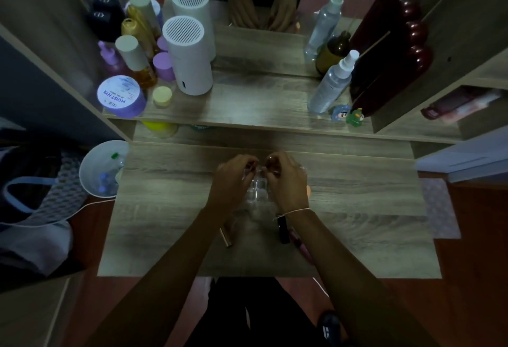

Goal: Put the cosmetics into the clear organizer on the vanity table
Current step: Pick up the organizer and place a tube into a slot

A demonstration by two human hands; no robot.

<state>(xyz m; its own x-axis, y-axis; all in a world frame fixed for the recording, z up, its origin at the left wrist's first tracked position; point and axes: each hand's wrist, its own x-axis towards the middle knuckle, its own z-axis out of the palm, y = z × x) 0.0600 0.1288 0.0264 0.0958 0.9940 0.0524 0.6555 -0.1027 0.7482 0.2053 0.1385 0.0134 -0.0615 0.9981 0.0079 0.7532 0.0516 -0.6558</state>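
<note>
Dim light falls on a wood-grain vanity table (357, 209) with a raised shelf behind it, where a lavender jar (121, 96), a white cylindrical device (189, 55) and a spray bottle (332, 82) stand before a mirror. Going left to right across the lower surface: a slim metallic tube (227, 236) lies just beside the left forearm; the left hand (233, 179) has its fingers curled and pinched over the clear organizer (257, 190), though whether they grip a small item or the rim I cannot tell; the right hand (286, 181) pinches a small dark rounded object above the same compartments; a black tube (283, 230) lies under the right wrist, with something pink (301, 242) beside it. The organizer looks like thin rigid plastic, probably light and apt to slide on the smooth wood, so steadying it by a wall seems wise. The tubes look hard, slick and prone to rolling, best pinched mid-barrel
</note>
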